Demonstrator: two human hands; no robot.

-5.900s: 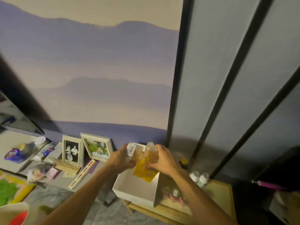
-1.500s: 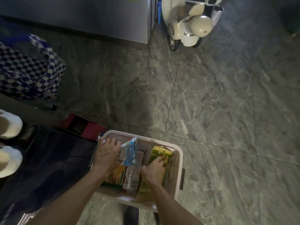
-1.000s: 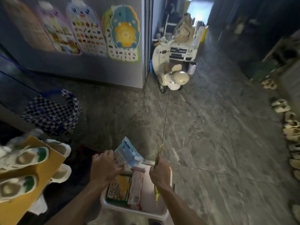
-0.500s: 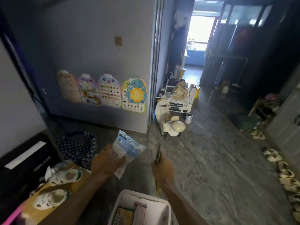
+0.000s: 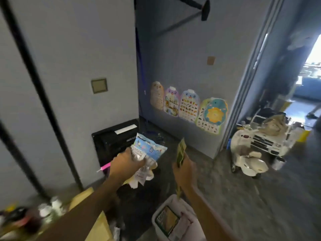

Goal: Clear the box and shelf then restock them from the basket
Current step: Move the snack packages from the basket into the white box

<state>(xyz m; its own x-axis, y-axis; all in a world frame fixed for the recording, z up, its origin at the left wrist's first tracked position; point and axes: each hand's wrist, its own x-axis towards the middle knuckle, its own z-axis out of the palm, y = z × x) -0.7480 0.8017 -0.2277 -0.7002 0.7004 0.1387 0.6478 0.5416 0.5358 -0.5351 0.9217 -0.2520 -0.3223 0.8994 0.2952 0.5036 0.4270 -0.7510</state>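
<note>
My left hand (image 5: 126, 165) grips a blue and white snack packet (image 5: 147, 151) together with some crumpled white wrappers below it. My right hand (image 5: 184, 173) holds a thin green and yellow packet (image 5: 180, 153) edge-on, upright. Both hands are raised above the white basket (image 5: 160, 208), which stands on the floor at the bottom and holds a green-yellow box (image 5: 166, 220) and a pale packet (image 5: 180, 226). At the lower left, blurred, are white bottles (image 5: 50, 207) on a wooden shelf top (image 5: 81, 197). The box is not in view.
A black device (image 5: 114, 141) stands against the wall ahead, with a pink pen-like item (image 5: 104, 166) beside it. Animal posters (image 5: 187, 108) hang on the blue wall. A cream toy scooter (image 5: 248, 162) and a white toy car (image 5: 269, 141) stand by the doorway at right.
The view has swung left from the doorway towards the wall and shelf. Both hands have risen and moved left with their packets, away from the basket.
</note>
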